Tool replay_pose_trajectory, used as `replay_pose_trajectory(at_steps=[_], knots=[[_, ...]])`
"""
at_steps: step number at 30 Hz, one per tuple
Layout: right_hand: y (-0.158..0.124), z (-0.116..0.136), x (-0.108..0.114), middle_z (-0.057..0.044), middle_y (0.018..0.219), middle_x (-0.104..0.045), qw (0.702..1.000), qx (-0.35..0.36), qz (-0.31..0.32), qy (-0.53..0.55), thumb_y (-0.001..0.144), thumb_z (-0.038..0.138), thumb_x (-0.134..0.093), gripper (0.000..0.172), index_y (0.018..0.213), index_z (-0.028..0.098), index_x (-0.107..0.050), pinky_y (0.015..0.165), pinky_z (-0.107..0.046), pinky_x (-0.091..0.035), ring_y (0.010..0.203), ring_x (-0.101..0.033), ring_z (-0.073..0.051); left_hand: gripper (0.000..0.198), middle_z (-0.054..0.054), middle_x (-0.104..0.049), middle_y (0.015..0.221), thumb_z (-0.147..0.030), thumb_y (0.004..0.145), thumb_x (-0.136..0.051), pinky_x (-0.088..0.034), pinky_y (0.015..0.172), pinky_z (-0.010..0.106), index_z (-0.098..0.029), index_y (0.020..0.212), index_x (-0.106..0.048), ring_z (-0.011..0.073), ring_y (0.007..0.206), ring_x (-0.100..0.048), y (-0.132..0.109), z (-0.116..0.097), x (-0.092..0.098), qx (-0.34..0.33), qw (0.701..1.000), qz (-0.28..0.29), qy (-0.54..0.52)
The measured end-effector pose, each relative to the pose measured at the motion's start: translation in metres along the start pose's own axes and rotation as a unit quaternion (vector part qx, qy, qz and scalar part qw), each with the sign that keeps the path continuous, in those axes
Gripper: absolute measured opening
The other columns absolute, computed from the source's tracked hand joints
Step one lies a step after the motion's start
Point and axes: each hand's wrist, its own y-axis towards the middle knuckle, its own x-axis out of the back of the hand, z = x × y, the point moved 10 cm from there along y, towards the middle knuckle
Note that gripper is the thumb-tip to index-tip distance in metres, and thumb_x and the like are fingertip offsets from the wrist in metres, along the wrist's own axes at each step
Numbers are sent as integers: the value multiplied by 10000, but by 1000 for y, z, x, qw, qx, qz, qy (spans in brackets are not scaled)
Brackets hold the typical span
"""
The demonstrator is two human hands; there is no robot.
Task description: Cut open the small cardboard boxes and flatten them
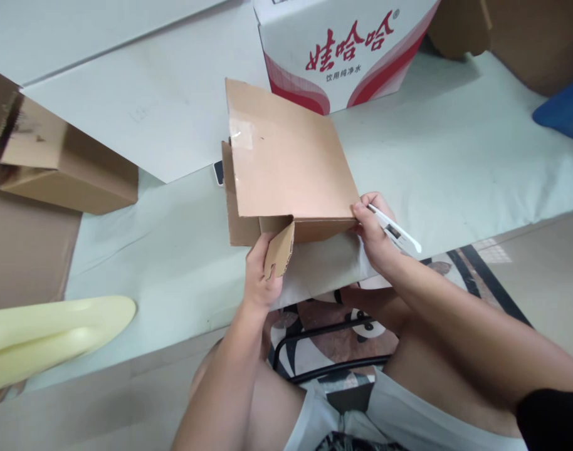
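Observation:
A brown cardboard box (pixel 286 156) is tilted over the front part of the table, with flaps standing out at its left and near sides. A piece of clear tape shines near its upper left corner. My left hand (pixel 261 275) is closed around a small near flap (pixel 280 250). At the box's near right corner, my right hand (pixel 375 228) pinches the cardboard between thumb and fingers. That same hand also keeps a slim white utility knife (pixel 394 230) against the palm, pointing down to the right. The inside of the box is mostly hidden.
A white and red water carton (pixel 343 56) stands behind the box on the pale green tablecloth (pixel 456 163). Another cardboard box (pixel 70 163) is at left, near a pale yellow object (pixel 61 332). A blue object (pixel 566 113) sits at the right edge. A dark-edged device (pixel 218 173) peeks out behind the box.

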Motion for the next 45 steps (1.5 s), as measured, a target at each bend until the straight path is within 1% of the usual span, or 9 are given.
replay_pose_trajectory(at_steps=[12, 17, 22, 26, 30, 34, 38, 42, 45], knots=[[2, -1, 0, 38, 755, -439, 1000, 11, -4, -9, 900, 554, -641, 360, 885, 265, -428, 626, -295, -333, 675, -383, -141, 431, 40, -718, 809, -593, 998, -492, -529, 619, 320, -203, 1033, -673, 196, 704, -670, 2, 1, 1, 12, 1000, -7, -25], [2, -2, 1, 36, 771, -447, 1000, 2, -5, -1, 880, 554, -669, 365, 892, 263, -449, 630, -294, -369, 682, -399, -138, 412, 44, -726, 835, -592, 958, -570, -568, 657, 344, -215, 1037, -716, 208, 722, -693, 0, 17, 2, 55, 993, -23, -100], [1, 0, 5, 23, 850, -523, 999, 8, -39, 37, 864, 570, -671, 369, 906, 273, -457, 694, -306, -483, 800, -540, -157, 358, 55, -712, 865, -575, 847, -722, -593, 727, 369, -223, 911, -739, 233, 844, -700, -11, 54, 9, 192, 947, -131, -223], [0, 1, 1, 3, 934, -635, 998, 18, -36, 46, 882, 548, -654, 353, 921, 278, -431, 696, -299, -497, 901, -654, -174, 382, 88, -741, 1039, -589, 830, -702, -595, 735, 361, -236, 973, -714, 234, 933, -697, -13, 63, 9, 250, 900, -173, -312], [0, -5, -3, -6, 976, -689, 999, 2, -13, 45, 898, 540, -650, 339, 930, 283, -431, 714, -301, -508, 968, -698, -186, 398, 94, -738, 1038, -596, 835, -657, -584, 730, 356, -246, 1022, -682, 235, 942, -697, -11, 61, 6, 266, 894, -154, -326], [1, -10, -6, 9, 942, -703, 999, -18, 8, 44, 880, 563, -659, 356, 937, 284, -444, 738, -319, -531, 905, -700, -179, 422, 103, -746, 1049, -600, 849, -615, -585, 771, 387, -252, 1083, -666, 258, 997, -702, -9, 57, 3, 272, 898, -121, -324], [-4, -13, -16, 10, 845, -723, 997, -50, 45, 40, 900, 614, -626, 384, 902, 276, -444, 778, -348, -530, 879, -718, -195, 480, 122, -752, 1170, -619, 832, -627, -596, 818, 403, -242, 1122, -689, 274, 1060, -717, -8, 50, -1, 295, 866, -127, -384], [-15, -3, -35, -22, 961, -761, 989, -14, 116, 90, 887, 600, -679, 400, 926, 274, -451, 847, -371, -540, 1007, -738, -216, 627, 175, -721, 1304, -739, 890, -500, -591, 841, 436, -198, 1127, -711, 330, 1130, -730, -7, 36, -23, 299, 874, -42, -382], [-18, 2, -37, 10, 1000, -710, 984, 7, 103, 147, 831, 561, -760, 433, 955, 282, -452, 812, -335, -553, 1001, -724, -193, 722, 189, -720, 1320, -813, 876, -484, -588, 806, 432, -183, 1133, -727, 321, 1030, -762, -10, 31, -44, 294, 887, 32, -355]])
